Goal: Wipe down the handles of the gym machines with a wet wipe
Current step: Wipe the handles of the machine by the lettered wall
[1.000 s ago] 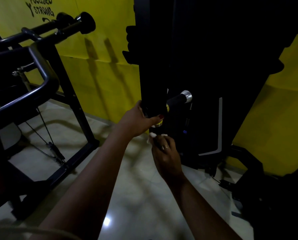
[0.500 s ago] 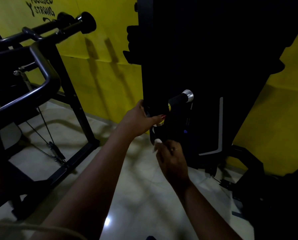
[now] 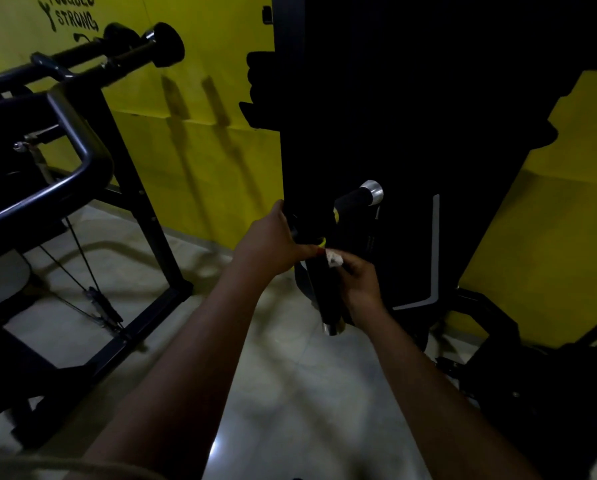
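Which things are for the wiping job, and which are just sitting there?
For the job: wet wipe, lower handle, upper handle.
Just there: barred rack on the left, yellow wall, floor.

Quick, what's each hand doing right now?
Left hand: grips the black handle near its top.
Right hand: holds the wet wipe against that handle.

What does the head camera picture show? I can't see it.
A right hand holds a white wet wipe against a black machine handle, while the left hand grips the handle's top. A yellow wall is behind.
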A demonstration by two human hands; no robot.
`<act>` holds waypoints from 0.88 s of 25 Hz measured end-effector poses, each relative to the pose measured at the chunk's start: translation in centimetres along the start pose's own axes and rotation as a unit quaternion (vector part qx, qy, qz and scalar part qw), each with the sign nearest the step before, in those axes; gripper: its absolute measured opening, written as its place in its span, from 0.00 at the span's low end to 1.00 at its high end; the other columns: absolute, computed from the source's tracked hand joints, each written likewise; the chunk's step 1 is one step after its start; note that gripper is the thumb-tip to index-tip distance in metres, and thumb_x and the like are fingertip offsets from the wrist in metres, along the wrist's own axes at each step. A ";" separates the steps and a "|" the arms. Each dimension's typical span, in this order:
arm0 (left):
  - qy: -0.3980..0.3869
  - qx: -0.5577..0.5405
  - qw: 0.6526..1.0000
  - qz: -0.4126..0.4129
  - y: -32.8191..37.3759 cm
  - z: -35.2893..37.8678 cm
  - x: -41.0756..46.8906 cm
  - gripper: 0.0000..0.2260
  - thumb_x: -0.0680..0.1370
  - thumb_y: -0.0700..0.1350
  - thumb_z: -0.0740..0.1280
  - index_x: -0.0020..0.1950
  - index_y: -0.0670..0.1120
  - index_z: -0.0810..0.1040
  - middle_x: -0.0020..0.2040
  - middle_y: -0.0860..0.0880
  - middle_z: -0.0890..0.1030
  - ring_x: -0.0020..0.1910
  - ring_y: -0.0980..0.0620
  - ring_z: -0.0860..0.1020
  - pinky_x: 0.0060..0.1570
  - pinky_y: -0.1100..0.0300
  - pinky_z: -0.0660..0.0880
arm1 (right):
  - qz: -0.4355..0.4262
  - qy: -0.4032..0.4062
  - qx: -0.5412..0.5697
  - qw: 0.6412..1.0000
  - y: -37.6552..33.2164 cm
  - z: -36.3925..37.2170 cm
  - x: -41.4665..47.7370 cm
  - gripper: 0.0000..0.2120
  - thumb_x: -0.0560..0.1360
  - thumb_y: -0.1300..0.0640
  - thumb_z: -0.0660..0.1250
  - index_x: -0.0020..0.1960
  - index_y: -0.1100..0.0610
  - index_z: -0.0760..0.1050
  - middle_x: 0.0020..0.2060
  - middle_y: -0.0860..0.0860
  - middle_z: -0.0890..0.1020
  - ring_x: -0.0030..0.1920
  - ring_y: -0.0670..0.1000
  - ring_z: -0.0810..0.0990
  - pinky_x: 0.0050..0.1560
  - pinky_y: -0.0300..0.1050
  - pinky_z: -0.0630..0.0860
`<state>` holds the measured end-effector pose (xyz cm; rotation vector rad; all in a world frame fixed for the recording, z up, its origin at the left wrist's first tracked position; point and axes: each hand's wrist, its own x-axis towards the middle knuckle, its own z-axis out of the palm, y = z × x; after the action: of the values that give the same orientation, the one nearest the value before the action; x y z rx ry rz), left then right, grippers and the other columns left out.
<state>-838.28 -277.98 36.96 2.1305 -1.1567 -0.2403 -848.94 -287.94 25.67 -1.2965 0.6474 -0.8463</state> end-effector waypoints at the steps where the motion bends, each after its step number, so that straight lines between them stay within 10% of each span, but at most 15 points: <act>1: 0.001 0.000 1.000 0.000 0.0 0.0 0.1 0.40 0.65 0.56 0.79 0.71 0.49 0.64 0.63 0.50 0.78 0.60 0.49 0.77 0.55 0.53 0.76 | 0.004 -0.044 0.027 0.999 -1.5 0.3 0.6 0.09 0.73 0.64 0.65 0.47 0.55 0.82 0.46 0.57 0.83 0.51 0.61 0.81 0.59 0.59 0.76; 5: 0.005 0.009 1.000 -0.004 -0.3 0.1 0.1 0.40 0.65 0.57 0.78 0.71 0.50 0.63 0.62 0.50 0.78 0.60 0.48 0.77 0.55 0.49 0.77 | 0.109 -0.280 -0.090 0.950 -6.4 0.9 2.4 0.10 0.78 0.65 0.58 0.44 0.62 0.78 0.35 0.53 0.83 0.37 0.49 0.83 0.42 0.39 0.78; 12: 0.003 0.012 1.000 0.000 -0.2 -0.1 0.0 0.40 0.66 0.56 0.78 0.72 0.49 0.63 0.63 0.50 0.77 0.60 0.49 0.77 0.56 0.49 0.77 | 0.167 -0.256 -0.200 0.931 -8.7 -1.2 3.3 0.14 0.80 0.70 0.55 0.39 0.57 0.68 0.16 0.49 0.73 0.16 0.42 0.72 0.18 0.32 0.68; 17: 0.008 0.004 1.000 0.010 -0.3 0.1 0.0 0.38 0.66 0.56 0.78 0.70 0.48 0.65 0.62 0.50 0.78 0.59 0.49 0.77 0.53 0.53 0.77 | 0.025 -0.028 -0.080 0.996 -0.1 -0.1 -1.1 0.10 0.78 0.61 0.60 0.51 0.56 0.81 0.44 0.53 0.83 0.48 0.55 0.81 0.48 0.46 0.80; 22: 0.079 -0.146 0.986 -0.005 -0.6 1.7 -0.8 0.39 0.63 0.48 0.81 0.69 0.50 0.64 0.55 0.51 0.79 0.52 0.54 0.79 0.47 0.62 0.75 | -0.228 0.161 -0.220 0.935 0.0 0.4 -3.2 0.11 0.76 0.61 0.68 0.56 0.52 0.82 0.53 0.46 0.82 0.54 0.42 0.79 0.59 0.44 0.76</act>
<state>-839.10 -277.90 35.18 1.8636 -0.9558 -0.2267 -850.34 -285.03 25.56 -1.7712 0.8402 -1.3686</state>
